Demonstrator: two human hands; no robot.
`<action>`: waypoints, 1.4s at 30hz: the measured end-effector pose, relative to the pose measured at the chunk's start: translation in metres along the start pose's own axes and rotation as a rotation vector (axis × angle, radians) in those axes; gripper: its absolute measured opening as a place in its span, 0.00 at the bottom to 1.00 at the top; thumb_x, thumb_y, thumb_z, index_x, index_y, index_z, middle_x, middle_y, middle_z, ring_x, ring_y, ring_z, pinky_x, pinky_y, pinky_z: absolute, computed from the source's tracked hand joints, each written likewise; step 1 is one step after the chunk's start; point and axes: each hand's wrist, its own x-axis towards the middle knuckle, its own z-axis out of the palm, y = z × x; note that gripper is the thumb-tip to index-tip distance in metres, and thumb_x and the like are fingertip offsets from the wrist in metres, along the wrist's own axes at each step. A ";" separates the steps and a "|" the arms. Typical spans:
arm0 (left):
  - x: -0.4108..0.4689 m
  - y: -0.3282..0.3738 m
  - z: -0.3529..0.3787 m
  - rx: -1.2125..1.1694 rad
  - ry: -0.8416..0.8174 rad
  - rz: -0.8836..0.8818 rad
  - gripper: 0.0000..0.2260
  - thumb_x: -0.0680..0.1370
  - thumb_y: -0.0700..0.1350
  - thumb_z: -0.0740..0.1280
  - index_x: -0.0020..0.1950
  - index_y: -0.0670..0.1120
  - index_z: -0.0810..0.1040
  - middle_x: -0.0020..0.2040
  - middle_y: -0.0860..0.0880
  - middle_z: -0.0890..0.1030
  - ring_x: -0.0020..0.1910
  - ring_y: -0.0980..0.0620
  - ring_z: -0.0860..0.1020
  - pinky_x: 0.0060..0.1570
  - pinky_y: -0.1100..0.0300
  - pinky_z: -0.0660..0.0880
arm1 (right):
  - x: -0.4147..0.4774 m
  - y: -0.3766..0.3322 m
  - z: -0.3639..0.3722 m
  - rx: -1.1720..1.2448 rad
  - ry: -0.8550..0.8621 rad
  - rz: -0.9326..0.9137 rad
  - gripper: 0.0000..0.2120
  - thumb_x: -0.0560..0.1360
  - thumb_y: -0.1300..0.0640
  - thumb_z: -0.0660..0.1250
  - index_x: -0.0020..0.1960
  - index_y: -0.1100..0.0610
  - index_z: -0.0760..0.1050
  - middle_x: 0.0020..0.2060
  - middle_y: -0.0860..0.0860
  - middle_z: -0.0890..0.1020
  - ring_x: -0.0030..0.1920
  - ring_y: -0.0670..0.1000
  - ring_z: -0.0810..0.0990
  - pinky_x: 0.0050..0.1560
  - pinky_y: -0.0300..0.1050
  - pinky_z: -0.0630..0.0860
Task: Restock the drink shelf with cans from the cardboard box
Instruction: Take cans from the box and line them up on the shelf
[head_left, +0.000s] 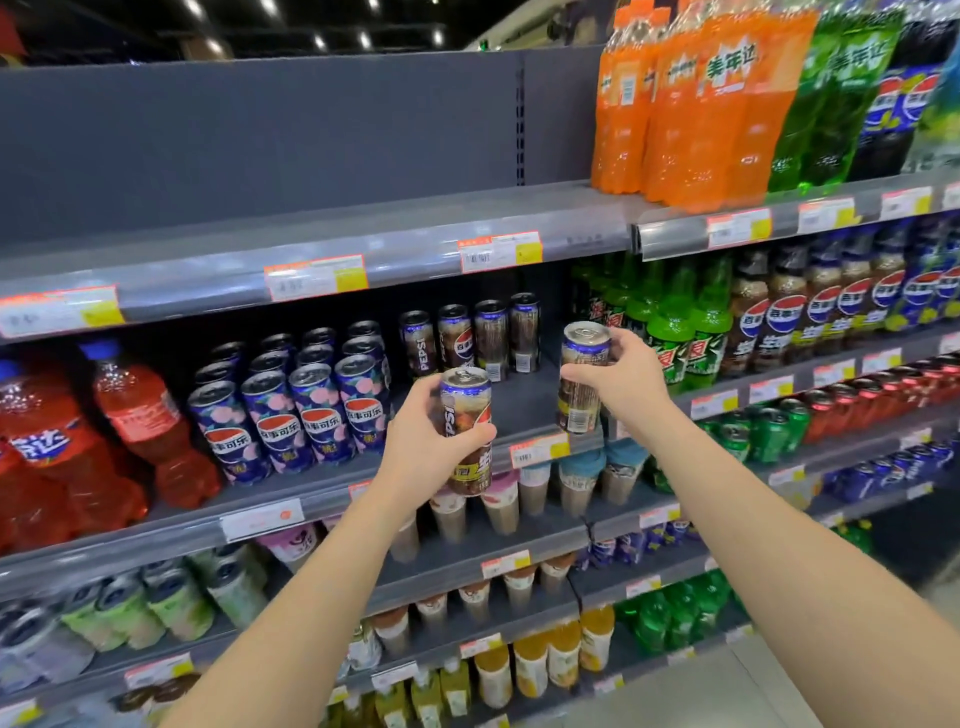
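Shelf price tags (315, 277) unreadable; left hand (415, 447) partly hides its can (461, 397).

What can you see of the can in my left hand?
It is a tall, slim metal can with a silver lid and flat pull tab, so it looks unopened. The print is cola brown under a dark blue band, with white PEPSI lettering running up the side. It is held roughly upright in the air before the shelf; only the left hand touches it, gripping its middle.
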 end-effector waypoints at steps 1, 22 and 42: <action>0.005 0.000 0.005 -0.001 0.015 -0.003 0.33 0.70 0.47 0.82 0.71 0.56 0.72 0.59 0.58 0.83 0.56 0.61 0.83 0.59 0.53 0.82 | 0.012 0.004 0.001 0.011 -0.001 -0.001 0.34 0.63 0.52 0.83 0.65 0.51 0.74 0.58 0.47 0.83 0.58 0.49 0.82 0.63 0.54 0.78; 0.074 0.013 0.090 0.095 0.343 -0.083 0.32 0.70 0.45 0.83 0.69 0.55 0.71 0.55 0.61 0.82 0.48 0.72 0.80 0.46 0.72 0.76 | 0.175 0.070 0.036 -0.031 -0.132 -0.153 0.32 0.69 0.60 0.80 0.70 0.58 0.74 0.57 0.51 0.82 0.59 0.51 0.79 0.57 0.35 0.70; 0.121 -0.004 0.106 0.055 0.288 -0.057 0.31 0.69 0.45 0.83 0.67 0.57 0.73 0.55 0.60 0.84 0.52 0.66 0.82 0.55 0.62 0.80 | 0.174 0.084 0.044 -0.076 -0.038 0.021 0.43 0.69 0.59 0.79 0.78 0.60 0.61 0.68 0.62 0.75 0.68 0.61 0.75 0.67 0.50 0.72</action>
